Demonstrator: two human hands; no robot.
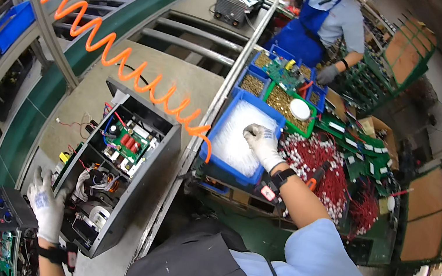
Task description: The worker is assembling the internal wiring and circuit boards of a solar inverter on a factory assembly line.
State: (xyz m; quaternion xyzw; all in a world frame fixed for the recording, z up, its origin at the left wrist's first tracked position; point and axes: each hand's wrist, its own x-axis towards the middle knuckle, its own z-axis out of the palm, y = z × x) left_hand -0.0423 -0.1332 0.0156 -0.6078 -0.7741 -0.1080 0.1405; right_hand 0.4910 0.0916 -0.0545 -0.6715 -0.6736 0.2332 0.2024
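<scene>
My left hand [46, 209], in a white glove, is open with its fingers spread beside the near left side of an open metal chassis [138, 194]. Inside the chassis are a green circuit board [130, 143] with red parts, bundled wires and a copper-wound coil. A dark front panel with knobs [0, 208] lies just left of that hand. Over a blue bin [215, 163] full of thin white strips like cable ties [236, 135], my gloved right hand [261, 145] has its fingers curled together. Whatever they pinch is too small to make out.
An orange coiled air hose [93, 39] hangs across the roller conveyor [191, 38]. Beyond the bin sit trays of small brass-coloured parts [279, 100], with red wire harnesses [320, 161] and green boards [359, 144] to the right. A co-worker in a blue apron [305, 31] stands at the far side.
</scene>
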